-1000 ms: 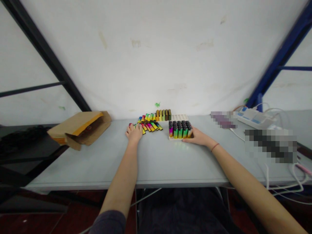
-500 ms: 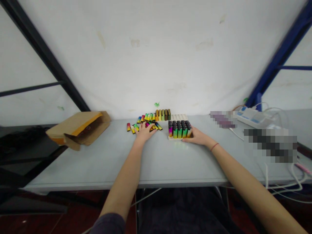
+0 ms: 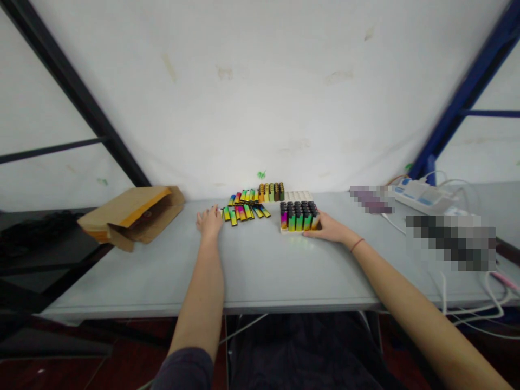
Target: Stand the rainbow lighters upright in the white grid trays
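My right hand (image 3: 332, 227) grips the right end of the white tray (image 3: 286, 232), where black-topped lighters (image 3: 299, 221) stand upright in rows. My left hand (image 3: 210, 220) is at the left end of the loose multicoloured lighters (image 3: 242, 213) on the grey table (image 3: 264, 265); I can't tell whether its fingers are closed on one.

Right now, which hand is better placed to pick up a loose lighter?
Probably the left hand: it is at the left end of the loose lighters, while the right hand, farther away, holds the tray of upright lighters.
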A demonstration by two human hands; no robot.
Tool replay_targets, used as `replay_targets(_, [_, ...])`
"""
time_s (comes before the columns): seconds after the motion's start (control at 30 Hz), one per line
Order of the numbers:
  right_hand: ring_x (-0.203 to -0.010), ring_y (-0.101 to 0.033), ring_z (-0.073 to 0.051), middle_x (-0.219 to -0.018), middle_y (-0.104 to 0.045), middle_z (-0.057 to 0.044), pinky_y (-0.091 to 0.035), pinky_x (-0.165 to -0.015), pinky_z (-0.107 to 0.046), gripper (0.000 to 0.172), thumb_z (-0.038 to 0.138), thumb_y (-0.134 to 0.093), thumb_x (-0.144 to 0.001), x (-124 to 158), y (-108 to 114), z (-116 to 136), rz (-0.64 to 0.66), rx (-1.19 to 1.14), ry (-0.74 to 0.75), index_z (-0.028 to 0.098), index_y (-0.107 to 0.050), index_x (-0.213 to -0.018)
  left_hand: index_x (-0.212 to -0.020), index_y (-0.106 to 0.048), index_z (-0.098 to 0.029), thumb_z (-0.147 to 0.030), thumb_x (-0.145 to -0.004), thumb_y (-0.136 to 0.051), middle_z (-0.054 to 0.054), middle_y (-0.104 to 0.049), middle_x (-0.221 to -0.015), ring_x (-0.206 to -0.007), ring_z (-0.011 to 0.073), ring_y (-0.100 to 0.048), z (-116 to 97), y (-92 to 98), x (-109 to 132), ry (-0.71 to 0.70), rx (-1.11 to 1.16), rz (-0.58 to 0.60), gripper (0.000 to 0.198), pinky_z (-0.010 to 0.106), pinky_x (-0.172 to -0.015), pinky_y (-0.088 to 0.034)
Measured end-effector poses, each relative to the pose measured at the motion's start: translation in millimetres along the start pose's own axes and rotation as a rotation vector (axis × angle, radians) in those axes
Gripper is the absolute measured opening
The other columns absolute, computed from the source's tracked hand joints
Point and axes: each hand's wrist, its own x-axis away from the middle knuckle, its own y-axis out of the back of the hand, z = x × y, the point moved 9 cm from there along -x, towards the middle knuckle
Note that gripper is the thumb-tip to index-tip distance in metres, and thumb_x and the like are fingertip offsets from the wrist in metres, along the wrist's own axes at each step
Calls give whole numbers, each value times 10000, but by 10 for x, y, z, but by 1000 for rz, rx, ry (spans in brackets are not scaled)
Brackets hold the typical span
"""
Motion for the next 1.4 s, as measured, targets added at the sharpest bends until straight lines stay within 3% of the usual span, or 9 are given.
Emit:
replay_targets(0.23, [-1289,-633,-392,-1418,-674,-143,-479,-1168,-554,773,524,-859,-737,2,2,29,-3,-14,21,205,-585,-1385,-1269,-755,-243,-274,-968,-526,156,-716,-1367,-1279,362,-652,213,0,-45,154,16,134,380,462,-1024,-508])
replay_targets(0.57, [-1253,-653,-385,-1381,-696,-128,-503,-1140,-547,738,515,-860,-728,-2,5,47,-14,-41,17,219,-606,-1355,-1157,-788,-121,-288,-954,-552,217,-767,-1226,-1205,343,-703,8,8,5,59,-2,202,353,351,-934,-523])
replay_targets(0.7, [-1250,-654,-397,-1381,-694,-145,-500,-1140,-558,748,531,-855,-721,-1,7,36,-10,-20,8,204,-610,-1348,-1221,-739,-77,-205,-978,-489,251,-726,-1297,-1284,353,-659,28,177,27,163,170,61,372,395,-1034,-498])
replay_targets(0.8, [-1256,-651,-397,-1404,-684,-138,-496,-1143,-563,755,543,-853,-719,-2,11,25,-9,-5,3,213,-610,-1353,-1231,-691,-112,-175,-989,-471,197,-753,-1242,-1219,290,-688,-84,301,65,178,546,-60,332,365,-1006,-528])
replay_targets(0.9, [-1257,-653,-392,-1404,-684,-136,-498,-1144,-552,758,544,-850,-727,-1,7,29,-3,-6,6,212,-604,-1362,-1119,-647,-153,-194,-1010,-481,88,-768,-949,-822,175,-733,-337,146,151,228,1068,109,203,266,-752,-573])
replay_targets(1.07, [-1247,-658,-391,-1382,-698,-125,-496,-1149,-554,750,546,-859,-725,3,12,20,-13,-1,-2,222,-611,-1354,-883,-560,-180,-323,-978,-643,-55,-555,-651,-422,42,-452,-949,-105,462,237,1531,545,191,149,-428,-364])
replay_targets(1.17, [-1248,-656,-386,-1386,-699,-119,-495,-1150,-559,748,533,-869,-719,2,11,18,-15,-15,6,234,-610,-1354,-903,-540,-193,-334,-901,-768,-58,-575,-697,-417,19,-441,-1138,-142,605,184,1545,607,268,133,-409,-315])
replay_targets(1.3, [-1253,-651,-385,-1385,-701,-112,-494,-1150,-563,754,542,-873,-713,2,14,14,-17,-28,-3,242,-612,-1354,-1035,-483,-266,-390,-848,-822,-68,-645,-757,-467,60,-552,-1263,-200,738,112,1479,616,406,165,-480,-412])
replay_targets(1.4, [-1248,-653,-390,-1375,-706,-116,-500,-1147,-552,739,556,-871,-712,4,21,39,-16,-24,-4,232,-631,-1331,-1022,-470,-276,-458,-818,-840,-133,-514,-603,-380,37,-424,-1329,-243,804,109,1459,603,459,145,-450,-313])
